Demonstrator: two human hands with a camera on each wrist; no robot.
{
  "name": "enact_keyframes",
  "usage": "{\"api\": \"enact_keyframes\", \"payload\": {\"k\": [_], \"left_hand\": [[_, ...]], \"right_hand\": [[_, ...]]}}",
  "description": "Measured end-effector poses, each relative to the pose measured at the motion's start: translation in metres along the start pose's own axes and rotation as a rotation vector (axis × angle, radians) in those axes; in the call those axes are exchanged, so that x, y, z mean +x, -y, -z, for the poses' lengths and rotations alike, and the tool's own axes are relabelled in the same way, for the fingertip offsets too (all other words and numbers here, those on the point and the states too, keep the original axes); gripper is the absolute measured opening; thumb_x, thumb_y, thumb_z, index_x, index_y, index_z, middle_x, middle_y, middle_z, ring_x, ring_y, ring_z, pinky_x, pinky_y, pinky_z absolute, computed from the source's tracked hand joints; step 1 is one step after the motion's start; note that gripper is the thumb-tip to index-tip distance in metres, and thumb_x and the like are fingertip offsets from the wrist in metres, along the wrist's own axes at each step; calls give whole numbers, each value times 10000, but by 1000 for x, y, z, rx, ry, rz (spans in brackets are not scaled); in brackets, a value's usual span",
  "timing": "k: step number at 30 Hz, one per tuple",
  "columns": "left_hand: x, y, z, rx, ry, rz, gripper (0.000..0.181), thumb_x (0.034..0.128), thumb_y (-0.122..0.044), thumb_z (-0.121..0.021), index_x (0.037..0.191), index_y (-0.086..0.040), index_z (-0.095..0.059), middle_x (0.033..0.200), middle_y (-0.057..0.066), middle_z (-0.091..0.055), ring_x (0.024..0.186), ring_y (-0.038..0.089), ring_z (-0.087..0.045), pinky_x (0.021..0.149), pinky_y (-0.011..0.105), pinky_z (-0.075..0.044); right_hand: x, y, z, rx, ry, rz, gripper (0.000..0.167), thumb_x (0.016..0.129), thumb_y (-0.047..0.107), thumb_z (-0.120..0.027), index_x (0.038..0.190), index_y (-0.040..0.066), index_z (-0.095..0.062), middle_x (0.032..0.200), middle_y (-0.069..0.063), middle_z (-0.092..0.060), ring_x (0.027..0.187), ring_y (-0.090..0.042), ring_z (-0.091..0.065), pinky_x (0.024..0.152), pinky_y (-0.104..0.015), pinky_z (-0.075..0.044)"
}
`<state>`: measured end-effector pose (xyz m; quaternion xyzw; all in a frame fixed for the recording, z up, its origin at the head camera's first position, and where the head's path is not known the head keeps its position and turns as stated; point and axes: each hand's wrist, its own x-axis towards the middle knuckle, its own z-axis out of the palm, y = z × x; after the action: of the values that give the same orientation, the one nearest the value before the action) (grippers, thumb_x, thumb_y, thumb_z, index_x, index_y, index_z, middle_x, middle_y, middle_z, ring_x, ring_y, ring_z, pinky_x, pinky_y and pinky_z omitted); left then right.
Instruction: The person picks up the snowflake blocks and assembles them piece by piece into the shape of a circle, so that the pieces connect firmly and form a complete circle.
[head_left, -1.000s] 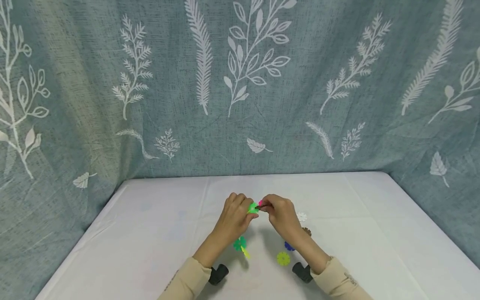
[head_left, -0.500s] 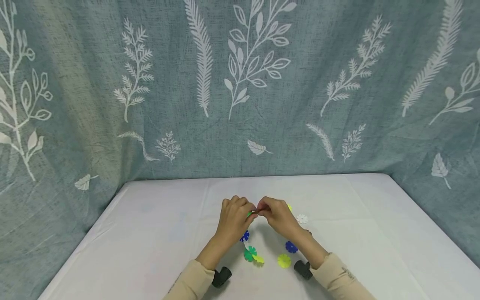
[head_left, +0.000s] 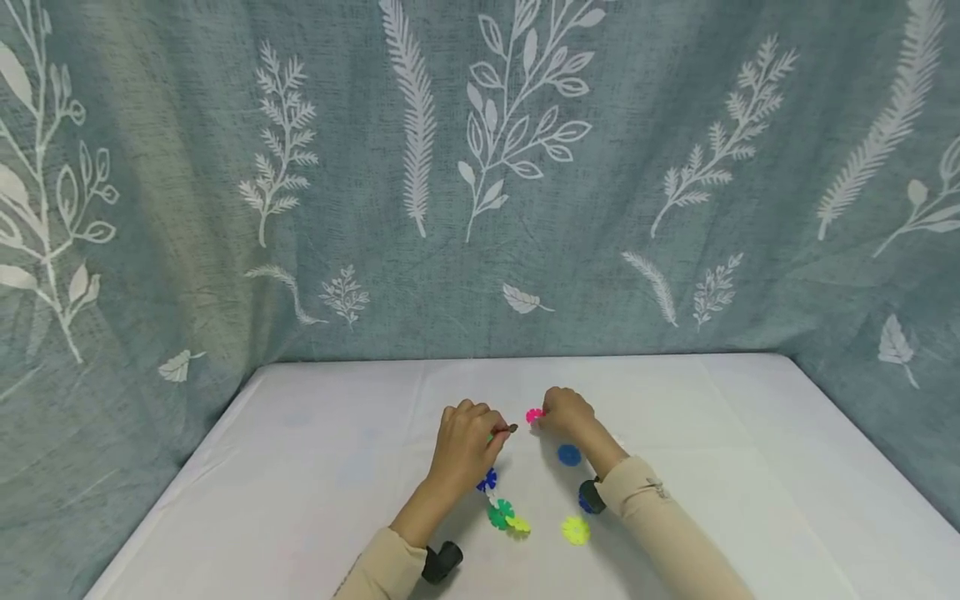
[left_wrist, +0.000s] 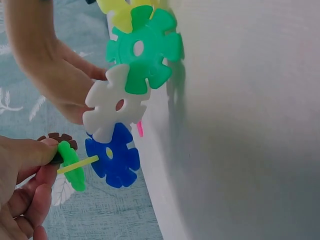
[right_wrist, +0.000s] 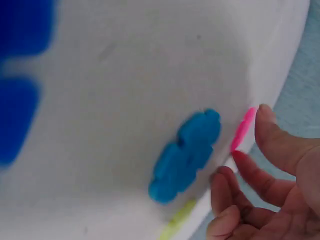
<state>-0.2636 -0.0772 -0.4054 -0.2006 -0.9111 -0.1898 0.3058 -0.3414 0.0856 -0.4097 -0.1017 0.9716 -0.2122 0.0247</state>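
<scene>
Between thumb and fingers my left hand [head_left: 465,443] pinches a chain of notched discs near a brown disc [left_wrist: 59,138]. From there hang a bright green disc [left_wrist: 71,165], a thin yellow one [left_wrist: 80,165] seen edge-on, a blue one [left_wrist: 114,165], a white one [left_wrist: 103,107], a green one [left_wrist: 157,42] and a yellow one [left_wrist: 121,19]. My right hand [head_left: 567,414] is at a pink disc [head_left: 533,415] on the table, thumb and a fingertip parted at its near edge in the right wrist view, not closed on it.
A lighter blue disc [head_left: 569,454] lies below my right hand. Toward the front are a dark blue disc [head_left: 583,502], partly behind the black wrist device [head_left: 592,495], and a yellow disc [head_left: 576,531]. A patterned curtain [head_left: 450,300] hangs behind the white table [head_left: 315,467].
My right hand has parted from my left and moved right to the pink disc. The brown disc stays with my left hand. The lighter blue disc has come into view.
</scene>
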Motion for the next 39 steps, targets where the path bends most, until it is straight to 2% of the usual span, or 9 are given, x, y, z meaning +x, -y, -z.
{"api": "enact_keyframes", "payload": {"k": [5, 12, 16, 21, 23, 26, 31, 36, 39], "left_hand": [[-2, -1, -2, -17, 2, -3, 104, 724, -150, -764, 675, -149, -672, 654, -54, -619, 635, 115, -483, 618, 234, -307], [-3, 0, -4, -22, 1, -6, 117, 717, -146, -770, 656, -145, -669, 655, -40, -621, 627, 119, -478, 597, 223, -317], [-4, 1, -4, -30, 8, 3, 113, 706, -142, -775, 652, -138, -676, 655, -30, -629, 625, 123, -483, 599, 227, -327], [-4, 3, -5, -40, 32, 32, 103, 705, -135, -775, 662, -129, -681, 664, -28, -639, 625, 117, -484, 602, 231, -327], [-3, 4, -6, -45, 35, 39, 100, 704, -131, -775, 666, -125, -682, 666, -27, -642, 627, 118, -484, 601, 230, -328], [-1, 4, -6, -45, 26, 43, 101, 701, -132, -778, 664, -122, -684, 661, -26, -642, 627, 126, -488, 597, 231, -335], [2, 3, -4, -39, -2, 40, 113, 699, -139, -780, 654, -128, -677, 650, -33, -638, 621, 124, -483, 600, 234, -339], [3, 0, -3, -42, -14, 20, 112, 706, -138, -776, 659, -129, -675, 653, -33, -637, 618, 119, -477, 597, 236, -338], [4, -1, -2, -50, -11, 28, 105, 709, -135, -773, 662, -126, -679, 658, -33, -640, 620, 119, -474, 602, 237, -339]], "right_hand": [[3, -1, -10, -12, 5, -26, 229, 745, 161, -752, 821, -2, -611, 825, -128, -584, 779, -264, -560, 709, -399, -473], [6, -3, -13, -11, 27, 27, 193, 719, 81, -747, 828, 14, -602, 815, -98, -570, 795, -229, -527, 743, -372, -457], [4, -4, -10, 21, 40, 34, 197, 692, 48, -745, 789, 19, -576, 766, -76, -556, 720, -202, -502, 685, -327, -446], [-3, -7, -1, 228, 16, 84, 94, 747, -4, -668, 781, 16, -583, 679, -55, -594, 594, -161, -526, 544, -239, -394], [-8, -7, 6, 356, 15, 103, 42, 771, -19, -626, 804, -2, -606, 659, -67, -630, 574, -186, -594, 530, -231, -420], [-14, -5, 18, 506, 48, 106, 67, 799, -6, -605, 860, -31, -619, 669, -93, -662, 622, -258, -667, 570, -286, -495], [-21, 5, 29, 581, 90, 98, 100, 828, 32, -613, 901, -34, -619, 694, -89, -663, 668, -279, -675, 638, -352, -530], [-27, 12, 29, 621, 86, 81, 110, 830, 47, -631, 901, -35, -613, 697, -80, -666, 686, -295, -676, 679, -382, -540], [-29, 14, 29, 618, 69, 82, 99, 823, 39, -635, 881, -38, -611, 686, -78, -663, 624, -235, -665, 671, -375, -544]]}}
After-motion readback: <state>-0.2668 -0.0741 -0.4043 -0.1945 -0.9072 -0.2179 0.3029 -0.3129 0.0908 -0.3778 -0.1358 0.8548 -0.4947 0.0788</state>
